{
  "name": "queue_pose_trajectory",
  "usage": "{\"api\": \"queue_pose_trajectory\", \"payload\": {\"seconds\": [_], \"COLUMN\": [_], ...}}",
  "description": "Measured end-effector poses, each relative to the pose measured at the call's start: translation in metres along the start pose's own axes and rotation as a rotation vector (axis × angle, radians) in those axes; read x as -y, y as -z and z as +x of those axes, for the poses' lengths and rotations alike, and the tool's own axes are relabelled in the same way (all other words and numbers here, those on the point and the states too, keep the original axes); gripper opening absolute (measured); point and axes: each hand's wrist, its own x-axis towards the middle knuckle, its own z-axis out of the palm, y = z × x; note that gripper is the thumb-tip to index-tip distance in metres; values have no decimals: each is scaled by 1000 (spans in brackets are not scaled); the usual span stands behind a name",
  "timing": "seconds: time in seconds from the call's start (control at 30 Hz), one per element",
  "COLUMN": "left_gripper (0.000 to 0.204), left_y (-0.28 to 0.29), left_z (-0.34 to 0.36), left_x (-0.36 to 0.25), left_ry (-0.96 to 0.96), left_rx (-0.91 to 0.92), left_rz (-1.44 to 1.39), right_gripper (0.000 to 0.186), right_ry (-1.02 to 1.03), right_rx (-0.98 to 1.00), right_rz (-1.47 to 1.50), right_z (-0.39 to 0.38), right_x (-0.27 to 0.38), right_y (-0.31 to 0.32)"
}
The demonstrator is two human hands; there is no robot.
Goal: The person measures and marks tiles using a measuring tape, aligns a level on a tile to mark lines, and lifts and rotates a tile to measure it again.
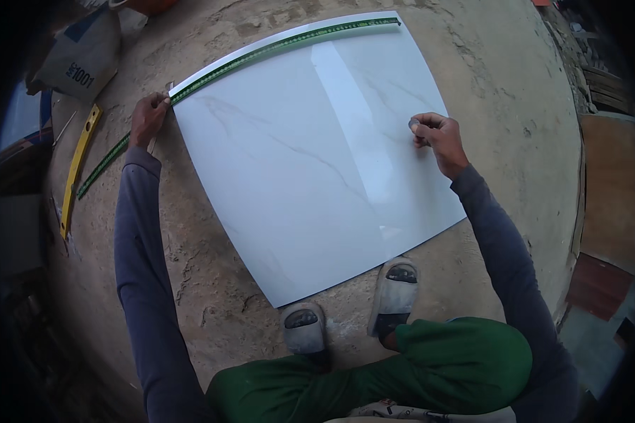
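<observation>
A large white marble-veined tile (282,176) lies flat on the rough ground in front of my feet. Along its far edge stretches a green tape measure (282,46), its end at the far right corner. My left hand (149,121) is closed on the tape at the far left corner, and more of the tape trails out below the hand on the ground. Over the right part of the tile, my right hand (441,139) pinches a small grey piece (413,123) between thumb and fingers; its kind is too small to tell.
On the left, a yellow spirit level (80,169) lies on the ground, with a pale printed sack (77,53) beyond it. My sandals (305,330) are at the tile's near edge. Boards (614,194) and a reddish sheet (600,285) lie at the right.
</observation>
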Motion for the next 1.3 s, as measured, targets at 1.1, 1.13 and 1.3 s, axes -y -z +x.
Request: {"api": "queue_pose_trajectory", "payload": {"seconds": [1.1, 1.13, 1.3], "left_gripper": [19, 20, 21], "left_y": [-10, -9, -5], "left_z": [0, 2, 3], "left_x": [-25, -26, -33], "left_ry": [-15, -55, -31], "left_rx": [-79, -97, -99], "left_rz": [218, 267, 289], "right_gripper": [32, 33, 34], "right_ry": [292, 289, 282], "right_rx": [-156, -165, -141], "right_rz": [-29, -121, -324], "right_z": [185, 199, 226], "right_x": [62, 65, 83], "right_y": [45, 50, 52]}}
